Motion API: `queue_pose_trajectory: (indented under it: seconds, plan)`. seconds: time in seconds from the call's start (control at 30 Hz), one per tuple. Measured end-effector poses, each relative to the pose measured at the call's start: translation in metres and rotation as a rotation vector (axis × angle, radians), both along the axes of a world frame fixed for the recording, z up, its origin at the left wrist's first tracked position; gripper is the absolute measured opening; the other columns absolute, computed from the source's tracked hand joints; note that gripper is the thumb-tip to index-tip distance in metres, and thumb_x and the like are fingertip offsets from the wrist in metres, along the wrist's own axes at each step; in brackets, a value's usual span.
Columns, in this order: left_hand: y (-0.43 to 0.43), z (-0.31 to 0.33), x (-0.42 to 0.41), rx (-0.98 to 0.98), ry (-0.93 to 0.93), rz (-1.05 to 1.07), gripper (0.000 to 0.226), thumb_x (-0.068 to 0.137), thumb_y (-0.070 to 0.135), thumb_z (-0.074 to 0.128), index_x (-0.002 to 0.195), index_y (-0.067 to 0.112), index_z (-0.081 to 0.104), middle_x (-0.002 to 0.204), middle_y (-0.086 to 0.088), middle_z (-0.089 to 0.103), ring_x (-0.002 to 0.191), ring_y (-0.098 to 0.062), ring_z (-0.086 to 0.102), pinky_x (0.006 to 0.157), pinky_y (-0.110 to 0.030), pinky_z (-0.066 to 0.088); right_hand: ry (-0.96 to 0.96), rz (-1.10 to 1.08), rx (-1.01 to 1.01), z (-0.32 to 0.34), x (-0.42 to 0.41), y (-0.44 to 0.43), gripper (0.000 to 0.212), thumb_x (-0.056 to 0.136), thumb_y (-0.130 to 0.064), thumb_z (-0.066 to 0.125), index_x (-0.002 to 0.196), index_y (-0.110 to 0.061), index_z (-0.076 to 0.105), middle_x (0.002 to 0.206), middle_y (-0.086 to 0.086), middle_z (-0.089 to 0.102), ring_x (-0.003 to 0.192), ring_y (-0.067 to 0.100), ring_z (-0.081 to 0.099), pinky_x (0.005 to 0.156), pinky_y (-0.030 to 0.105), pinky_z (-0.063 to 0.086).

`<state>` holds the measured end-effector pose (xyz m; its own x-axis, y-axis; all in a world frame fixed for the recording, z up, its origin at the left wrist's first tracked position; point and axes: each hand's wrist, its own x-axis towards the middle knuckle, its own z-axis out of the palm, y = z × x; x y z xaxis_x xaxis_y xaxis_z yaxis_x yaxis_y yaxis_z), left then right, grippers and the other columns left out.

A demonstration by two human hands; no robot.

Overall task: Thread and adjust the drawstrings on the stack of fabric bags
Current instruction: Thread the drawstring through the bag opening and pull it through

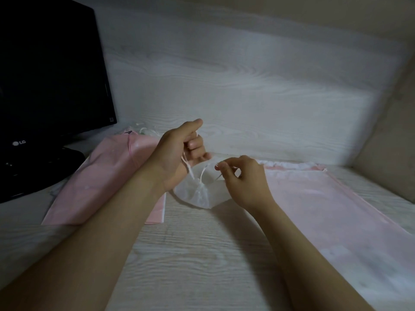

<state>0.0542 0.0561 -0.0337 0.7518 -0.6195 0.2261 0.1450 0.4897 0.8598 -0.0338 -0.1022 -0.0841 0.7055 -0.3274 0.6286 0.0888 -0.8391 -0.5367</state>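
Pale wood-grain desk (202,254), white wood-grain back wall (247,86), beige side wall (393,131) right, black monitor (49,86) far left. Left hand (179,151) fingers curled round white drawstring (189,170); right hand (244,178) pinches it. It runs down to bunched white fabric (197,194) mid-desk, between pink bag stack (101,176) left and flat pink bag (325,209) right.

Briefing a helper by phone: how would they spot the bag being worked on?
From the black monitor, go right past the pink stack. Between left hand and right hand sits the white bag, bunched, unlike the flat pink bag beyond.
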Motion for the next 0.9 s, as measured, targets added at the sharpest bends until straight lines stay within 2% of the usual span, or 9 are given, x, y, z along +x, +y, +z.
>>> queue_pose_trajectory:
  seconds: [0.07,0.13,0.23,0.37,0.47,0.57,0.67,0.77,0.9]
  plan:
    - [-0.001,-0.004,0.006,0.091,-0.074,0.121,0.047,0.104,0.027,0.062,0.065,0.025,0.036,0.061,0.003,0.023,0.048,-0.012,0.022,0.047,-0.026,0.030,0.024,-0.003,0.044,0.000,0.001,-0.001,0.031,0.102,-0.032,0.057,0.090,-0.024,0.084,0.072,-0.020,0.062,0.083,0.006,0.060,0.094,0.038,0.044]
    - [-0.002,-0.008,0.010,0.236,-0.201,0.282,0.037,0.101,0.023,0.067,0.073,0.025,0.042,0.058,0.005,0.028,0.046,-0.011,0.023,0.043,-0.022,0.022,0.056,-0.067,0.042,-0.002,0.003,-0.003,0.036,0.100,-0.042,0.049,0.093,-0.032,0.083,0.081,-0.010,0.066,0.094,0.021,0.059,0.093,0.041,0.044]
    - [0.000,-0.010,0.010,0.426,-0.318,0.433,0.016,0.094,0.023,0.072,0.084,0.026,0.059,0.054,0.012,0.044,0.047,-0.009,0.036,0.044,-0.022,0.028,0.162,-0.225,-0.030,-0.001,0.001,-0.006,0.030,0.101,-0.051,0.053,0.105,-0.036,0.078,0.105,-0.002,0.057,0.111,0.027,0.045,0.089,0.036,0.028]
    - [0.005,-0.007,0.006,0.553,-0.532,0.406,0.011,0.091,0.025,0.074,0.081,0.020,0.076,0.052,0.022,0.055,0.049,0.003,0.050,0.053,-0.025,0.036,0.179,-0.345,-0.078,0.002,-0.006,-0.008,0.031,0.090,-0.068,0.062,0.097,-0.041,0.077,0.109,-0.002,0.045,0.105,0.020,0.030,0.089,0.036,0.021]
    - [0.006,-0.007,0.003,0.663,-0.659,0.353,0.015,0.088,0.029,0.073,0.076,0.023,0.079,0.065,0.023,0.067,0.068,0.000,0.061,0.065,-0.029,0.044,0.132,-0.406,-0.084,0.000,-0.005,-0.011,0.035,0.088,-0.070,0.065,0.094,-0.038,0.078,0.110,-0.002,0.045,0.106,0.024,0.037,0.088,0.036,0.021]
    - [0.005,-0.012,0.002,0.808,-0.827,0.400,0.011,0.083,0.032,0.077,0.074,0.027,0.080,0.078,0.016,0.076,0.082,-0.003,0.069,0.076,-0.029,0.054,0.106,-0.389,-0.136,-0.004,-0.001,-0.012,0.031,0.090,-0.061,0.069,0.093,-0.031,0.079,0.112,-0.001,0.045,0.108,0.026,0.043,0.088,0.036,0.025]
    - [0.007,-0.019,0.004,0.945,-0.940,0.410,0.008,0.071,0.038,0.078,0.070,0.030,0.077,0.075,0.014,0.075,0.079,-0.004,0.070,0.078,-0.032,0.061,0.034,-0.255,-0.122,-0.007,0.002,-0.014,0.027,0.091,-0.046,0.075,0.085,-0.020,0.080,0.102,0.001,0.055,0.101,0.022,0.057,0.085,0.031,0.037]
    - [0.011,-0.023,0.007,1.078,-0.996,0.375,0.007,0.067,0.040,0.076,0.072,0.036,0.076,0.074,0.018,0.073,0.073,-0.003,0.068,0.076,-0.035,0.062,0.018,-0.156,-0.066,-0.007,0.002,-0.015,0.029,0.092,-0.039,0.075,0.076,-0.016,0.079,0.073,-0.006,0.067,0.077,0.013,0.066,0.069,0.028,0.043]
    - [0.012,-0.024,0.006,1.119,-1.048,0.376,0.006,0.073,0.041,0.069,0.075,0.039,0.074,0.078,0.016,0.072,0.076,-0.007,0.069,0.075,-0.036,0.062,0.120,-0.134,-0.011,-0.006,0.001,-0.012,0.032,0.096,-0.041,0.069,0.076,-0.017,0.077,0.070,-0.010,0.069,0.072,0.010,0.064,0.066,0.026,0.039]
